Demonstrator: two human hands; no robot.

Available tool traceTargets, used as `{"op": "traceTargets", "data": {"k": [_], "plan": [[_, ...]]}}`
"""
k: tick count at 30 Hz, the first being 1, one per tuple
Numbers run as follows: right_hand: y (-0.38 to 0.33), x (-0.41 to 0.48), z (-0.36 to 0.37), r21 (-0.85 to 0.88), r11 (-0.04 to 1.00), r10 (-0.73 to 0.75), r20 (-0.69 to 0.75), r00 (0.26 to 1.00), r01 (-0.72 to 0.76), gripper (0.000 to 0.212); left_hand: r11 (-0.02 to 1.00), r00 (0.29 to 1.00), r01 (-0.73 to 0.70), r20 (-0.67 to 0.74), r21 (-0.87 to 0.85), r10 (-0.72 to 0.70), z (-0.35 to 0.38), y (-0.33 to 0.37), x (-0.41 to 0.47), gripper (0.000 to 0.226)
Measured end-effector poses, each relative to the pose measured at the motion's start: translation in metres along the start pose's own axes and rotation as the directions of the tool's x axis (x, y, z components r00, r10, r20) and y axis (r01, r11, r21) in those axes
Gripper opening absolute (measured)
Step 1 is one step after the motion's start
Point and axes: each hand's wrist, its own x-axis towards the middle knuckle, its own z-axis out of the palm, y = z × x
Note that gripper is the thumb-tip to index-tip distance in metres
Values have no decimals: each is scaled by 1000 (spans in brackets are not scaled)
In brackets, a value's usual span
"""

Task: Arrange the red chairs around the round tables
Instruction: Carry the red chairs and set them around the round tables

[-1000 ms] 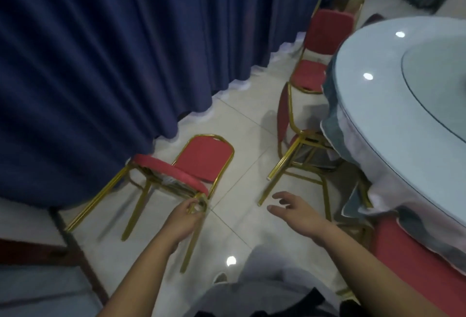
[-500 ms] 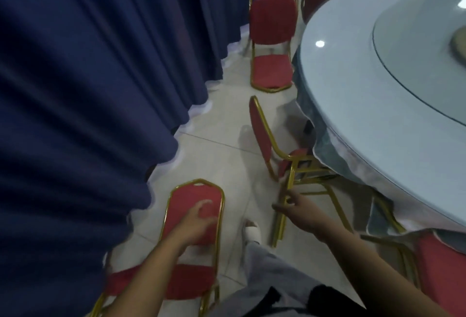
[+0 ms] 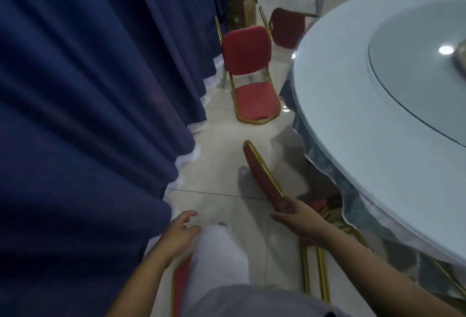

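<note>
My right hand [image 3: 298, 221] grips the lower edge of the backrest of a red chair with a gold frame [image 3: 262, 170], which stands beside the round table [image 3: 353, 105], its seat partly under the cloth. My left hand [image 3: 180, 234] hangs free above the floor, fingers loosely spread, holding nothing. Just below it, the edge of another red chair [image 3: 180, 284] shows beside my grey trouser leg. A third red chair [image 3: 248, 64] stands further along the table, facing me. A darker chair back [image 3: 287, 28] shows behind it.
A dark blue curtain [image 3: 88, 102] fills the left side, leaving a narrow tiled aisle [image 3: 214, 165] between it and the table. A glass turntable [image 3: 416, 69] lies on the table. A cardboard box [image 3: 240, 11] stands at the aisle's far end.
I have stepped forward along the aisle. My left hand has let go of the chair behind me and hangs free. My right hand has taken hold of the backrest of the chair by the table.
</note>
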Motion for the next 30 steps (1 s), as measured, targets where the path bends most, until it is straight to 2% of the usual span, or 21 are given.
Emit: {"op": "traceTargets", "data": {"k": [4, 7, 10, 12, 15, 18, 21, 25, 28, 30], "plan": [[-22, 72, -13, 74, 995, 73, -59, 996, -68, 51, 996, 997, -23, 77, 83, 16, -31, 42, 114, 38], [-45, 133, -20, 110, 982, 169, -126, 977, -155, 43, 981, 982, -83, 185, 177, 50, -50, 80, 210, 44], [-67, 193, -20, 157, 945, 313, -181, 932, -286, 49, 954, 960, -127, 277, 271, 49, -69, 117, 300, 49], [-79, 224, -17, 164, 912, 401, -156, 903, -377, 47, 934, 946, -135, 323, 330, 22, -77, 137, 346, 51], [-86, 273, -12, 141, 881, 469, -136, 873, -451, 50, 891, 915, -201, 402, 408, 22, -74, 159, 407, 54], [-73, 327, -8, 78, 843, 537, -135, 832, -532, 58, 814, 870, -240, 490, 528, -62, -59, 158, 463, 59], [-49, 387, -1, 47, 815, 578, -130, 806, -577, 69, 784, 847, -166, 494, 599, -198, -37, 144, 516, 61], [-14, 486, 8, -52, 834, 540, -132, 831, -550, 81, 820, 860, -37, 436, 571, -265, 1, 117, 585, 54], [10, 557, 18, -192, 822, 519, -132, 844, -536, 75, 879, 869, 55, 410, 474, -275, 36, 94, 616, 43], [21, 600, 28, -214, 835, 493, -118, 862, -507, 72, 892, 851, 95, 429, 443, -303, 57, 73, 626, 39]]}}
